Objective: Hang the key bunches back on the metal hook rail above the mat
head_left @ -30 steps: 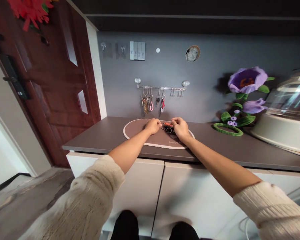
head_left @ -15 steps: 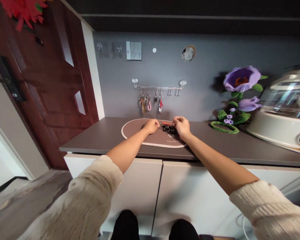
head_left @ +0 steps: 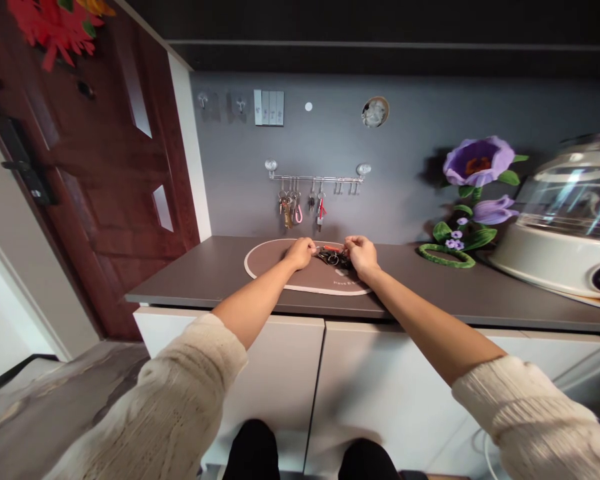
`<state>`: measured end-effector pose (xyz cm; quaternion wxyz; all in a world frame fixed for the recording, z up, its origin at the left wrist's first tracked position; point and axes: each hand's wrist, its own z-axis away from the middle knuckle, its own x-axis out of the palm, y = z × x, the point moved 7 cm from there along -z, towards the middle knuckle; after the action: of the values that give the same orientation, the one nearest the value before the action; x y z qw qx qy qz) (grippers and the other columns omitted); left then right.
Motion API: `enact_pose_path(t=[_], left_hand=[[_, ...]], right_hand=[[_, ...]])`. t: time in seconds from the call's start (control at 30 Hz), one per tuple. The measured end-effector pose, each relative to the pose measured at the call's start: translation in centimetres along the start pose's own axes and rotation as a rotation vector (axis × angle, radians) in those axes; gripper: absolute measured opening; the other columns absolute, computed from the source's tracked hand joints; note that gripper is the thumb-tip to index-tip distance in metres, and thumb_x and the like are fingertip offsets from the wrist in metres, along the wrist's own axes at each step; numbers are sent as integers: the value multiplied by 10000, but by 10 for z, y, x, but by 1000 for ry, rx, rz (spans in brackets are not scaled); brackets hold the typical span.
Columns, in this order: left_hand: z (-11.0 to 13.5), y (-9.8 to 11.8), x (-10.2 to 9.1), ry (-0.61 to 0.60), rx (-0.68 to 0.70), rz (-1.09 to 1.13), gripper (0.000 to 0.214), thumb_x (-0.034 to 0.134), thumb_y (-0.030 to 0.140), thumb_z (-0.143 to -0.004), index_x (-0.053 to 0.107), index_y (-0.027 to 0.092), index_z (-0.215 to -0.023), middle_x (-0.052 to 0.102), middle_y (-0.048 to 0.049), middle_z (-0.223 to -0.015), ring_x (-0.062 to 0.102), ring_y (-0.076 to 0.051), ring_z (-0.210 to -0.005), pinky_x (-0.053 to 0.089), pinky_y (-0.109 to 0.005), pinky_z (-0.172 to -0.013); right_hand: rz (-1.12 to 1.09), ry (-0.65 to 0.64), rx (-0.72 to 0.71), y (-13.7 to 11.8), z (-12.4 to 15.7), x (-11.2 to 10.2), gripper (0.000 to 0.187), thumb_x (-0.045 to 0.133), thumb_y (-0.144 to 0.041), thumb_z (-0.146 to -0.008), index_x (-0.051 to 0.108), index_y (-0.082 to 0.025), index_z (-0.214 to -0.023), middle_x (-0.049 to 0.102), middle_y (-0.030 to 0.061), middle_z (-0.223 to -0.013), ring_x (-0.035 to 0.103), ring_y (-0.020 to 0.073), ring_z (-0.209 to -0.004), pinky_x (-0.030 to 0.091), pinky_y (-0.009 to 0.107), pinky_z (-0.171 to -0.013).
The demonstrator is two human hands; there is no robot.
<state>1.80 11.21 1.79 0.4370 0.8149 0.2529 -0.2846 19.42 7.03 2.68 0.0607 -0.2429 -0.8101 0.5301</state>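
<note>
A dark bunch of keys with a metal ring and an orange piece sits between my hands over the brown oval mat. My left hand is closed at its left end, with thumb and forefinger pinching that side. On the right, my right hand has its fingers pinched on the other end of the bunch. Which single keys lie inside the fingers is too small to make out. Behind, a clear hook rail on the wall carries several hanging keys, a pink clip and a red tag among them.
Purple artificial flowers with a green ring base stand on the dark countertop to the right, beside a white appliance with a clear top. A reddish-brown door is at the left. A dark shelf overhangs the counter.
The view has shifted slightly. Both hands stay at the bunch of keys, with only small finger movement.
</note>
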Motion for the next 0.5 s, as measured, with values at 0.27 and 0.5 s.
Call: enact_pose_path(t=[0.27, 0.5], left_hand=[[1, 3, -8, 67, 29, 60, 113, 469, 159, -766, 568, 162, -711, 561, -33, -853, 493, -136, -807, 387, -281, -808], [4, 12, -16, 120, 69, 123, 115, 463, 123, -751, 555, 150, -687, 561, -28, -795, 489, -134, -793, 386, -273, -790]], right_hand=[[19, -26, -41, 3, -3, 3, 182, 484, -292, -684, 557, -179, -806, 589, -6, -653, 507, 106, -540, 457, 278, -620], [75, -17, -117, 3, -5, 4, 211, 483, -319, -686, 579, -179, -812, 609, 10, -711, 538, 124, -644, 452, 288, -684]])
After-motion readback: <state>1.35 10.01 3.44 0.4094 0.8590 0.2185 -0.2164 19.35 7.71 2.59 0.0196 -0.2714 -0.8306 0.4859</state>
